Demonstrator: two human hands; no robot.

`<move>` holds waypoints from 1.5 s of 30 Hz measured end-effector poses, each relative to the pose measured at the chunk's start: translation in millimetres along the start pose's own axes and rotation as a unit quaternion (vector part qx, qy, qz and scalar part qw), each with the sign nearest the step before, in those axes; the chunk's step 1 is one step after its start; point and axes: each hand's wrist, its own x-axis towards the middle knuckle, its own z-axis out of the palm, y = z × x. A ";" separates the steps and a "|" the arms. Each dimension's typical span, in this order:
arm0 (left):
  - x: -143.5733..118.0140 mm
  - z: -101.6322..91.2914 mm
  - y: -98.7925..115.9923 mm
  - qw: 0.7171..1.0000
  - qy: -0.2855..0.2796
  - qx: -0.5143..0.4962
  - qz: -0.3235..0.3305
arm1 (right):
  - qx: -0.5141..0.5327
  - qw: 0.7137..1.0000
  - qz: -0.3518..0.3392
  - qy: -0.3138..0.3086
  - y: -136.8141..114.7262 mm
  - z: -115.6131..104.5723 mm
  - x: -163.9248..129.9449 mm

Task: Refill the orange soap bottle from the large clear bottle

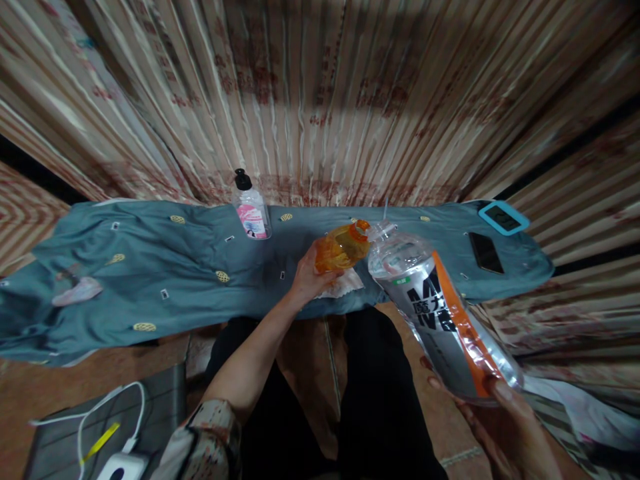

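Patterned sleeve [207,430] sits closest to camera at the bottom edge, left forearm [260,350] running up out of it. From far left: crumpled pale item [77,291] on the teal cloth [190,293], too blurry to name for sure. Below it, dark grey surface [167,393] carries a white device [123,467] with a white cable [131,443] plugged in, plus a yellow strip [100,442]. Next, clear bottle with black pump top [253,217], pink-and-white label, stands at the cloth's back edge near the pleated curtain [300,87]. Left hand [313,273] is wrapped round the orange bottle [340,250], which is tilted above the cloth, open mouth to the right. Crumpled white sheet [345,288] lies beneath. Large clear bottle [435,313], silver-and-orange label, leans with its neck at the orange bottle's mouth; can't tell if they touch. Right hand [510,427] grips its base, thumb on one side, fingers opposite. Far right, dark phone [486,252] lies flat, blue-framed display [504,217] just behind it.
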 end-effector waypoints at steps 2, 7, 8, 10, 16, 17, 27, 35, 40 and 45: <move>0.0 -0.1 1.1 1.000 -0.003 -0.001 -0.002 | 0.012 1.000 0.004 0.007 -1.7 3.9 -2.1; -0.3 -1.3 3.8 1.000 -0.009 0.001 -0.003 | 0.007 1.000 0.004 0.007 -0.4 2.0 -1.0; -0.2 -1.5 3.8 1.000 -0.008 0.001 -0.003 | 0.002 1.000 0.003 0.005 0.3 0.4 0.0; 0.1 -1.6 3.1 1.000 -0.009 0.001 0.000 | 0.001 1.000 0.004 0.003 1.0 -2.3 1.6; 0.9 -0.6 -1.1 1.000 -0.007 0.002 0.007 | 0.017 1.000 0.012 -0.006 -1.2 1.6 -0.8; 0.8 -0.4 -1.4 1.000 -0.006 0.001 0.008 | 0.019 1.000 0.010 -0.002 -1.7 3.5 -1.7; 0.5 -0.5 0.0 1.000 -0.007 0.004 0.014 | 0.008 1.000 0.013 0.008 -0.3 0.5 0.1; 1.2 -0.6 2.6 1.000 -0.003 0.015 0.013 | 0.017 1.000 0.018 0.005 0.5 -1.0 1.3; 1.0 -0.7 3.0 1.000 -0.007 0.013 0.009 | 0.016 1.000 0.006 0.010 -0.8 4.5 -1.8; 1.3 0.4 0.2 1.000 -0.007 0.001 0.010 | 0.024 1.000 0.003 0.019 -3.4 11.2 -4.0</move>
